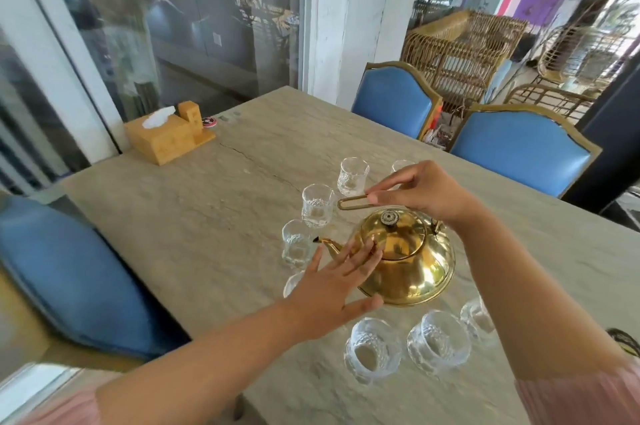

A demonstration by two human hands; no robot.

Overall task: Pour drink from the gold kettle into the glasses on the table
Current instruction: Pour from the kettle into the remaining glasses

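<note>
The gold kettle (412, 262) hangs a little above the stone table (207, 217), its spout pointing left toward a clear glass (296, 244). My right hand (419, 191) grips the kettle's wire handle (353, 202) from above. My left hand (337, 282) lies flat with spread fingers against the kettle's left side, by the lid. Several cut-glass tumblers ring the kettle: two behind it (318, 205) (353, 176), three in front (372, 348) (438, 341) (479, 319). One more glass is mostly hidden under my left hand.
A wooden tissue box (166, 135) stands at the table's far left corner beside a small round red item (209, 121). Blue chairs stand behind the table at right (394, 101) (519, 147) and at the left side (72, 272). Wicker furniture stands beyond.
</note>
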